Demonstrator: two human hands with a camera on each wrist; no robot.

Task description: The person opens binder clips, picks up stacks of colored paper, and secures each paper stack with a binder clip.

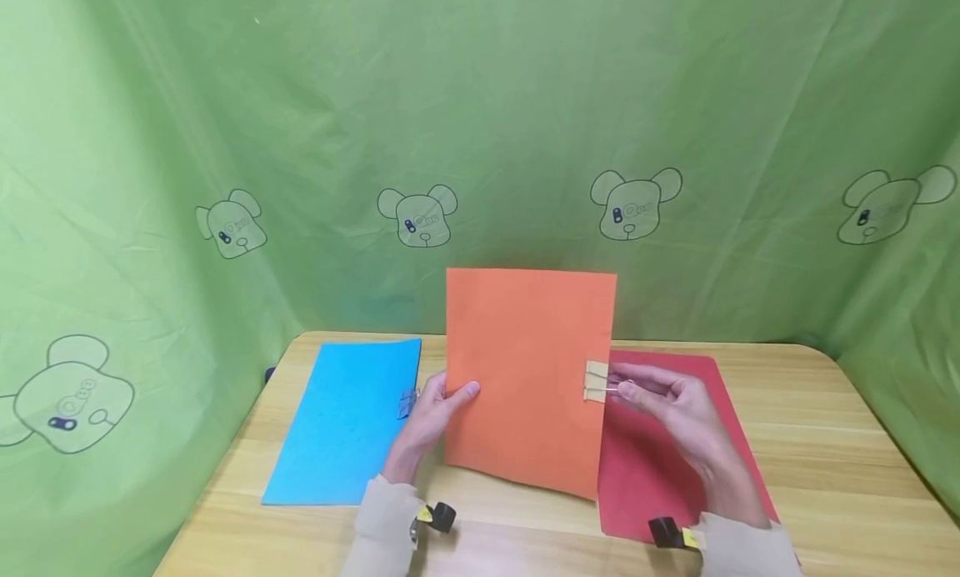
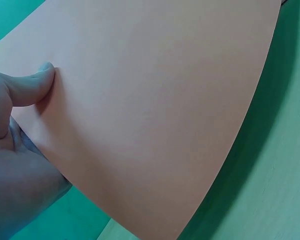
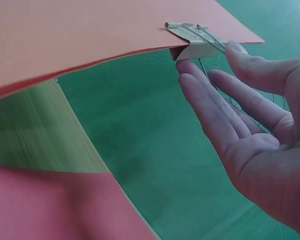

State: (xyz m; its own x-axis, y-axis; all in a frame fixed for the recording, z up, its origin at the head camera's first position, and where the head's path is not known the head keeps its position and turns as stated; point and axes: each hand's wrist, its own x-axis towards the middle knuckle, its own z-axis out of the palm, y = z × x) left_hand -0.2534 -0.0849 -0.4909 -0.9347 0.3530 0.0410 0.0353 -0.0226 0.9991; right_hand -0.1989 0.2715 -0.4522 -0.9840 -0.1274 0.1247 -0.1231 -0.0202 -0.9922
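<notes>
A stack of orange paper (image 1: 528, 368) stands nearly upright above the table, facing me. My left hand (image 1: 431, 410) grips its left edge, the thumb lying on the front and the other fingers hidden behind. On the right edge sits a pale yellow binder clip (image 1: 596, 381) with wire handles. My right hand (image 1: 675, 406) is at this clip; in the right wrist view the thumb (image 3: 250, 62) touches one wire handle, and the fingers spread below near the other. The left wrist view shows the orange paper (image 2: 155, 110) bowing slightly, with the left thumb pressed on it.
Blue paper (image 1: 337, 427) with a dark binder clip (image 1: 407, 403) on its right edge lies at the left of the wooden table (image 1: 825, 444). Red paper (image 1: 652, 477) lies at the right, under my right arm. A green curtain (image 1: 517, 127) encloses the table.
</notes>
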